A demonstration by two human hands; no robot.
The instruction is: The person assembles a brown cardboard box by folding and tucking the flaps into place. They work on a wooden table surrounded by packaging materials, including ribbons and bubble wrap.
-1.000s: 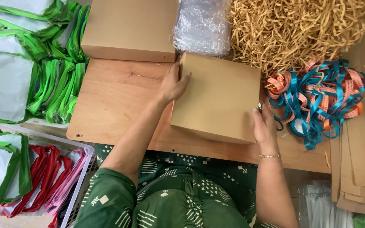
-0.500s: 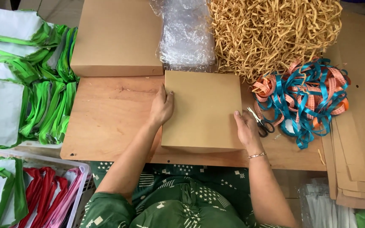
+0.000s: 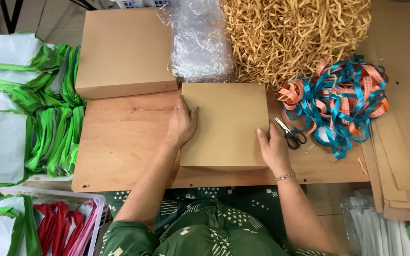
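Lying flat near the middle of the bench (image 3: 119,147), toward its front edge, a plain brown cardboard box (image 3: 225,124) is gripped at both sides: the left hand (image 3: 181,125) presses its left edge with fingers spread, and the right hand (image 3: 274,150) clasps its front right corner. Behind it, along the back edge, sit a larger brown box (image 3: 124,50), a heap of clear bubble wrap (image 3: 199,42) and a pile of tan paper shred (image 3: 295,35). Black-handled scissors (image 3: 290,135) lie just right of the box, beside tangled teal and orange ribbons (image 3: 342,99).
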